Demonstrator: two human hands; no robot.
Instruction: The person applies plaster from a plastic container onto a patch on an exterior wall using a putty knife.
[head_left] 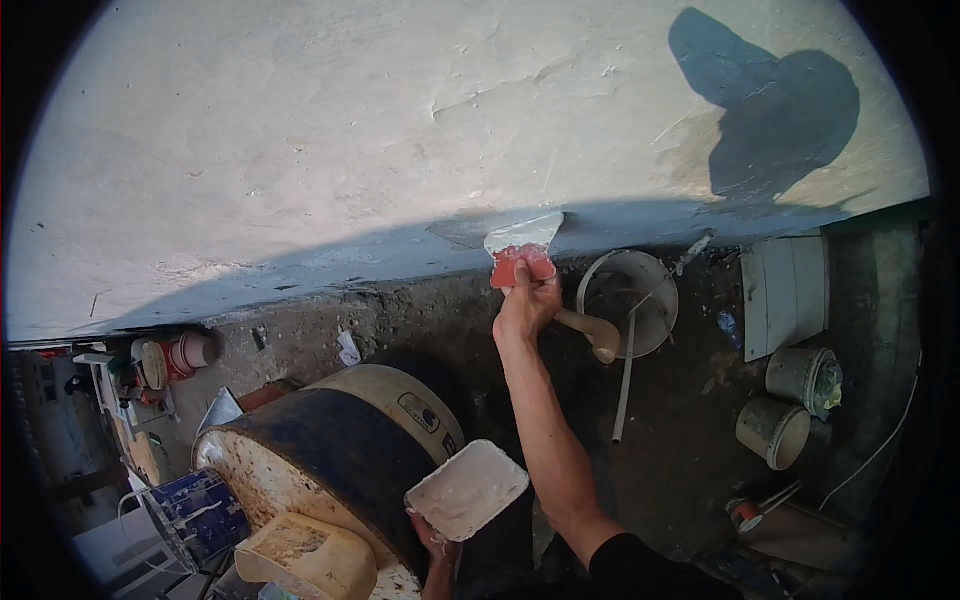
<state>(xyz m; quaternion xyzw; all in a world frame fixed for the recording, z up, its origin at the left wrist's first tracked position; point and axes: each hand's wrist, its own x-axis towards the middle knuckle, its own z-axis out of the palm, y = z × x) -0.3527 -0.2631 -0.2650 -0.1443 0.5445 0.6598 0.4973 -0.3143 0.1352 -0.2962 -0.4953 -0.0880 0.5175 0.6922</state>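
Observation:
My right hand (528,297) is closed on a red scraper (522,262) whose wide blade carries white paste. The blade touches the lower part of the pale wall (300,130), beside a darker patch. Lower down, my left hand (434,537) grips the near left side of a rectangular tray (468,491) with whitish paste inside. Only part of that hand shows beneath the tray. A large dark blue drum (340,450) lies just left of the tray.
A round bucket (660,310) with a stick stands right of my right hand. Two smaller buckets (773,432) and a white panel (786,297) are farther right. On the left are a blue bucket (198,510) and a cut yellowish container (310,560).

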